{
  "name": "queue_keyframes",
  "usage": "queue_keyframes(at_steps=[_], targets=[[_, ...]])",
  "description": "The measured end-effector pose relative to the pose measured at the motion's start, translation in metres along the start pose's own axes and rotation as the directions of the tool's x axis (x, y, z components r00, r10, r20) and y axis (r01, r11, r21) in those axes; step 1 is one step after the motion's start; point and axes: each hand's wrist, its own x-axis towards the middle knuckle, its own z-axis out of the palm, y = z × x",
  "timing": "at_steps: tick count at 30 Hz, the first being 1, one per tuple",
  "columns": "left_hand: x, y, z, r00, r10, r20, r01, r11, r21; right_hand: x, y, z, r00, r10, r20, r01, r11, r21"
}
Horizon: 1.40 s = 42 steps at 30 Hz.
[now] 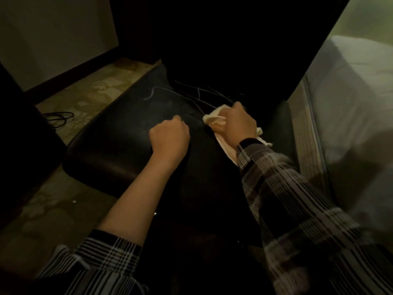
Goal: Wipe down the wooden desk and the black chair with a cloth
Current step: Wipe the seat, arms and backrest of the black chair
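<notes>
At the frame's centre the right hand (pixel 239 124) grips a pale cloth (pixel 214 121) bunched against the black chair (pixel 119 141) seat. The left hand (pixel 169 137), curled into an empty fist, rests beside it. Thin wires (pixel 197 96) lie just above; a bed (pixel 350 107) fills the right edge, a cable (pixel 58 118) coils on the floor at left.

The scene is dim and warm-toned, with a yellow-green cast; the black chair (pixel 119 133) swallows most of the light, showing only a faint sheen on its seat and front edge, and the area behind it falls to pure black. The brightest parts are the pale cloth (pixel 214 119), the wall at upper left and the bedding at right, which is soft and smeared. The wide lens bends straight lines toward the edges, and the plaid sleeve (pixel 297 199) at right shows motion blur.
</notes>
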Motion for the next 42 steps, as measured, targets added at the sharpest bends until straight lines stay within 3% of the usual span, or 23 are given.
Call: queue_keyframes(at_steps=[5, 10, 18, 22, 26, 30, 36, 39, 42], targets=[[0.001, -0.001, 0.005, 0.999, 0.021, -0.033, -0.021, 1.000, -0.002, -0.048, 0.018, -0.012, 0.984, -0.155, 0.088, 0.146, 0.984, 0.102], [-0.003, -0.001, -0.001, 0.998, 0.021, -0.057, -0.024, 0.998, -0.059, 0.003, 0.000, -0.004, 1.000, -0.008, 0.011, 0.008, 1.000, 0.028], [-0.005, -0.011, -0.004, 0.993, 0.086, -0.077, -0.092, 0.992, -0.084, -0.056, 0.008, -0.017, 0.989, -0.109, 0.098, 0.101, 0.992, 0.081], [-0.004, -0.008, -0.004, 0.995, 0.083, -0.048, -0.084, 0.996, -0.024, -0.047, 0.002, -0.011, 0.992, -0.099, 0.074, 0.099, 0.995, 0.010], [0.001, -0.011, -0.007, 0.999, 0.033, 0.001, -0.032, 0.990, -0.136, -0.002, -0.015, 0.006, 0.996, -0.083, 0.015, 0.083, 0.995, -0.047], [0.007, -0.022, -0.019, 1.000, 0.004, 0.017, 0.001, 0.964, -0.266, 0.018, -0.026, 0.008, 0.997, -0.060, 0.046, 0.064, 0.995, -0.072], [0.026, -0.048, -0.015, 0.992, -0.122, -0.032, 0.114, 0.978, -0.175, -0.047, -0.018, -0.010, 0.958, -0.250, 0.142, 0.238, 0.967, 0.096], [0.020, -0.043, -0.006, 0.996, -0.048, -0.073, 0.040, 0.993, -0.109, -0.040, -0.018, -0.003, 0.961, -0.239, 0.138, 0.229, 0.970, 0.083], [0.021, -0.048, -0.003, 0.994, -0.074, -0.086, 0.063, 0.990, -0.126, -0.006, -0.027, 0.011, 0.980, -0.184, 0.069, 0.180, 0.982, 0.057]])
